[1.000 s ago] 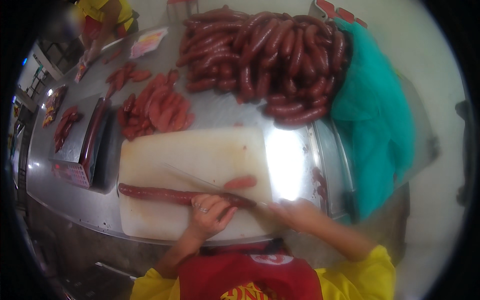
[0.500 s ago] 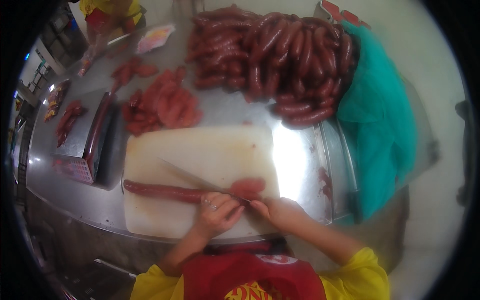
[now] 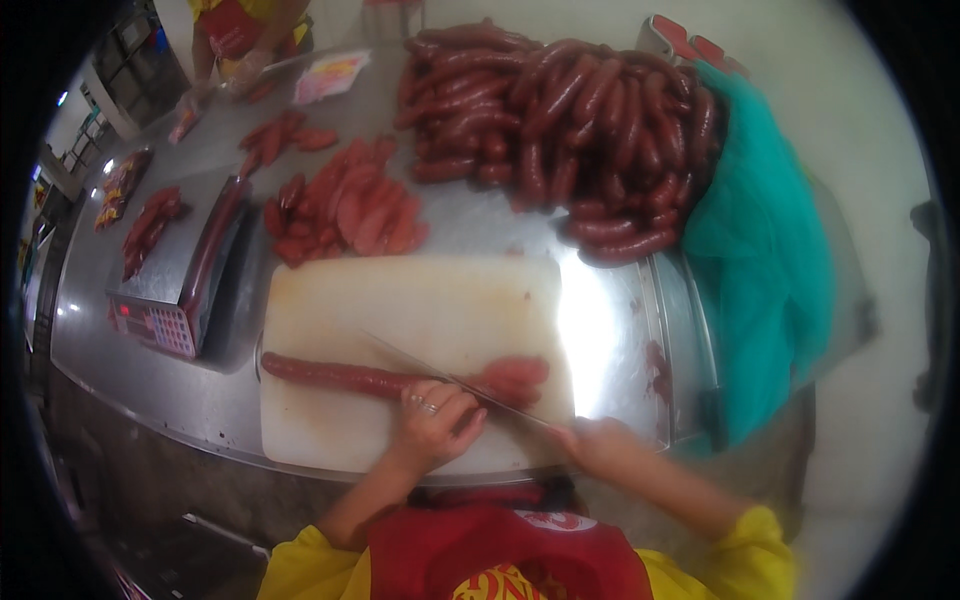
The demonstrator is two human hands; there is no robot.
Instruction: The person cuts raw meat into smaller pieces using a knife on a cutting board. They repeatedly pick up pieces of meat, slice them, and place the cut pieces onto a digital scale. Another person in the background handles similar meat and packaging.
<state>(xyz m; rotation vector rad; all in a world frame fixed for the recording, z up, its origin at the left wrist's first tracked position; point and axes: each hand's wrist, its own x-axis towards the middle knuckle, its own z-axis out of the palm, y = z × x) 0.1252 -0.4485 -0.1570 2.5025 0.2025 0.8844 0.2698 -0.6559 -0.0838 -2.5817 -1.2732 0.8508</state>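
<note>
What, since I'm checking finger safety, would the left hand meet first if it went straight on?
Probably the knife, slanting across just ahead of the left hand, though depth there is unclear.

knife, handle hidden by right fingers, co-worker cut off above

The lone cut slice had become a cluster of cut pieces; the sausage had shortened; the right hand had lately drawn the knife rightward.
</note>
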